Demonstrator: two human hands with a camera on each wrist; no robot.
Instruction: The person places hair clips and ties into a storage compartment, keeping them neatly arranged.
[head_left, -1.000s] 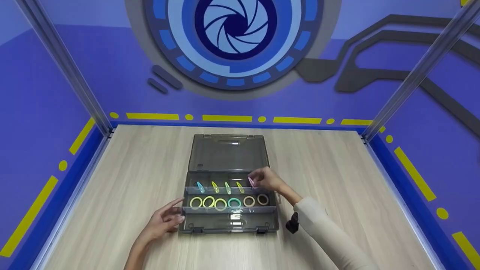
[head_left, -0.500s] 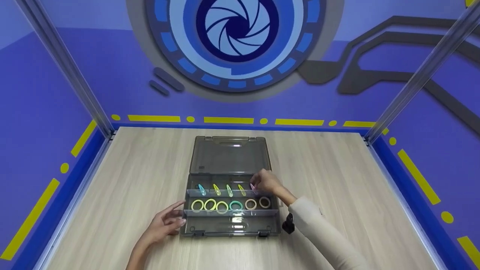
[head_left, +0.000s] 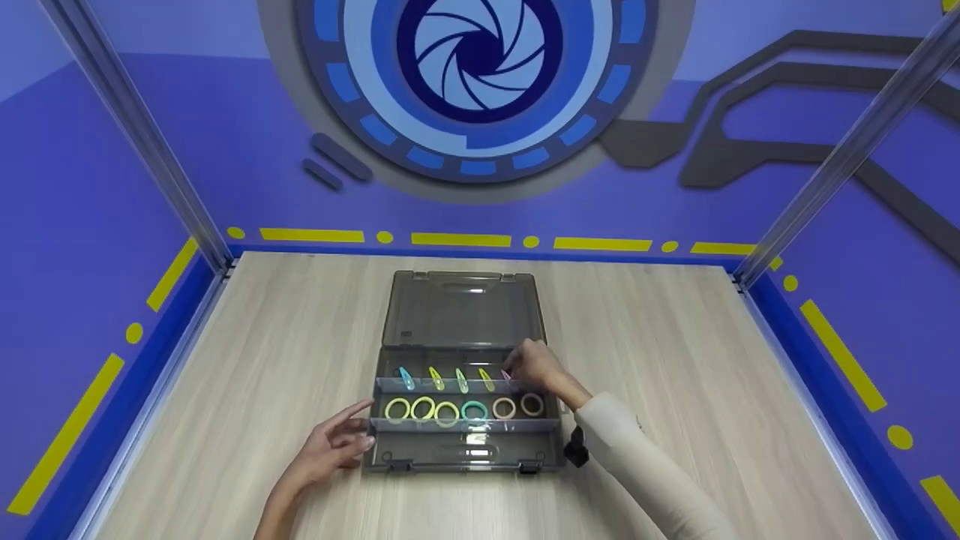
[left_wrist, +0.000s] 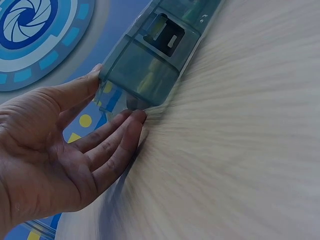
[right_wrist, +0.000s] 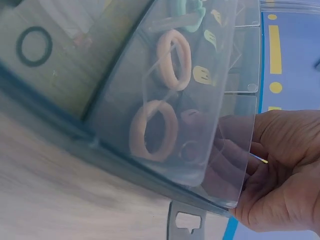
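Note:
A smoky see-through organizer box [head_left: 463, 468] lies with its lid [head_left: 463, 311] folded back, away from the person. My right hand [head_left: 538, 365] reaches into the far compartment at its right end and pinches a pink hair clip [head_left: 506, 375], mostly hidden by the fingers. Left of it stands a row of hair clips, among them a blue clip [head_left: 406, 378] and a yellow clip [head_left: 487, 380]. The middle compartment holds several hair ties, including a green hair tie [head_left: 474, 410] and a tan hair tie [right_wrist: 154, 131]. My left hand [head_left: 326, 450] touches the box's left side with relaxed fingers.
Clear dividers [head_left: 469, 425] split the box lengthwise into compartments. Two latches, one a dark latch [head_left: 529, 467], sit on its front edge. The wooden table [head_left: 652, 337] meets blue panels at its back and sides.
My right hand has lowered the pink hair clip a little toward the far compartment's divider, lining it up with the other clips. My left hand stays at the box's side.

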